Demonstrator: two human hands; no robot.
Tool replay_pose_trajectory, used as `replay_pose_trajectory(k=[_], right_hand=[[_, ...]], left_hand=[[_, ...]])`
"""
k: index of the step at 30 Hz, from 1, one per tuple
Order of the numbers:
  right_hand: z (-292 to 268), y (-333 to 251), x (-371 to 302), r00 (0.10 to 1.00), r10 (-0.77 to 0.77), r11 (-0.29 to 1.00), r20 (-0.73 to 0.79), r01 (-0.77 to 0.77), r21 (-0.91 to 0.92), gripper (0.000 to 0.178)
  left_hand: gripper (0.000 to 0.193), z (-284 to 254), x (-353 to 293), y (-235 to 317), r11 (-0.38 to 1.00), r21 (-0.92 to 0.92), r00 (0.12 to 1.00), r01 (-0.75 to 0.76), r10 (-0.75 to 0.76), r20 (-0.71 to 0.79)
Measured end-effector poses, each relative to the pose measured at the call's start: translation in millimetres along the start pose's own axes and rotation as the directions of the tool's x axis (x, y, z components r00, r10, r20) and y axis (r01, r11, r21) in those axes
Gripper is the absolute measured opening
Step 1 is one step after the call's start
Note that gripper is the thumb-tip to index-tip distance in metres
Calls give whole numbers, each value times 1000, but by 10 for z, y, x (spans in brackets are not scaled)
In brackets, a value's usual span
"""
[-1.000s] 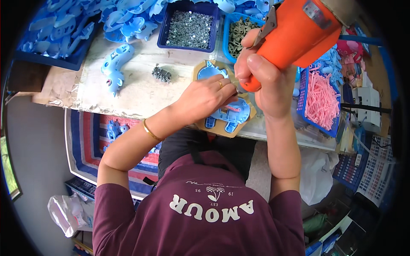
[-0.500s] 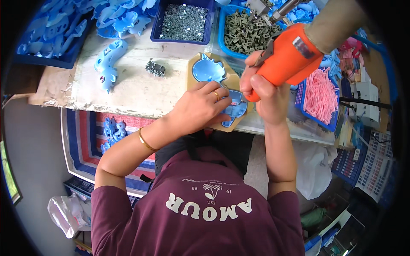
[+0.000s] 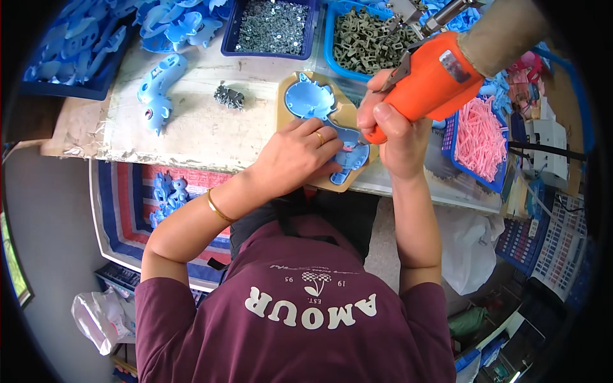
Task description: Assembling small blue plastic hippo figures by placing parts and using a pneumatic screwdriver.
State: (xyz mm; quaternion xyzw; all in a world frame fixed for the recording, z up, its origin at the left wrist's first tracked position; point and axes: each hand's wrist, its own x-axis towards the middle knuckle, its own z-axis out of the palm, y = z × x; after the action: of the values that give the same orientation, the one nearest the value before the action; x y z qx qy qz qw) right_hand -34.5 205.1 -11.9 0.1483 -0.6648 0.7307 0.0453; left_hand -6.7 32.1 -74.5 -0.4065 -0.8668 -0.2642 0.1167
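Note:
My right hand point(image 3: 391, 131) grips an orange power screwdriver point(image 3: 433, 80), its tip pointing down onto a blue plastic shell point(image 3: 319, 105). The shell lies in a tan wooden jig point(image 3: 288, 96) at the table's front edge. My left hand point(image 3: 295, 153) presses flat on the lower part of the shell and jig, fingers spread, a ring on one finger and a gold bangle on the wrist. The screwdriver tip is hidden between my two hands.
A finished blue shell point(image 3: 156, 89) lies at left beside a small pile of dark parts point(image 3: 228, 97). Behind stand a bin of screws point(image 3: 271, 25), a bin of grey-green parts point(image 3: 364, 38), blue shells point(image 3: 172, 19), and pink pieces point(image 3: 479, 137) at right.
The orange screwdriver has come down and toward me with my right hand. My left hand has stayed pressed on the blue shell in the jig; the view has shifted slightly.

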Motion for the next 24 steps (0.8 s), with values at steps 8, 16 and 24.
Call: replay_pose_trajectory(k=[8,16,24], right_hand=[[18,77,-56,999,-16,1000,-44,17,22,25],[41,73,-54,999,5,999,-32,-6,-54,28],[234,-210,212,948,-210,976,240,218,-9,63]], left_hand=[[35,-16,4,10,1000,-13,999,28,-28,31],[35,-32,26,9,999,1,998,34,-34,54],[36,-115,-144,96,999,20,989,34,-31,-148]])
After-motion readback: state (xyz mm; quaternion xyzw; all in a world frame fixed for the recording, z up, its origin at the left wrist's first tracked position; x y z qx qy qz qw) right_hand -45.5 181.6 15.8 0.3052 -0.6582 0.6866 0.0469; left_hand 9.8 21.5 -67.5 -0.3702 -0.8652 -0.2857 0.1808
